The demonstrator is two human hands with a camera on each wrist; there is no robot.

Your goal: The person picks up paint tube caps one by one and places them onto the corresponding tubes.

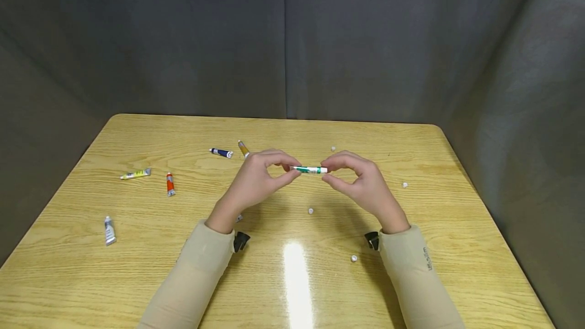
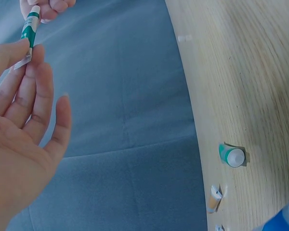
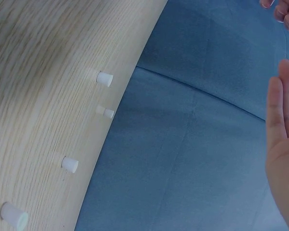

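Note:
A small green-and-white paint tube is held level above the table in the head view. My left hand pinches its flat crimped end between thumb and fingers, which the left wrist view shows closely. The tube's white cap points toward my right hand. The thumb and fingertips of that hand stand on either side of the cap, with a small gap around it in the head view. In the right wrist view the right fingers look nearly straight, the thumb hidden.
Blue, ochre, yellow, red and silvery tubes lie on the table's left side. Another green tube shows in the left wrist view. Several loose white caps are scattered right of the middle. Dark curtains surround the table.

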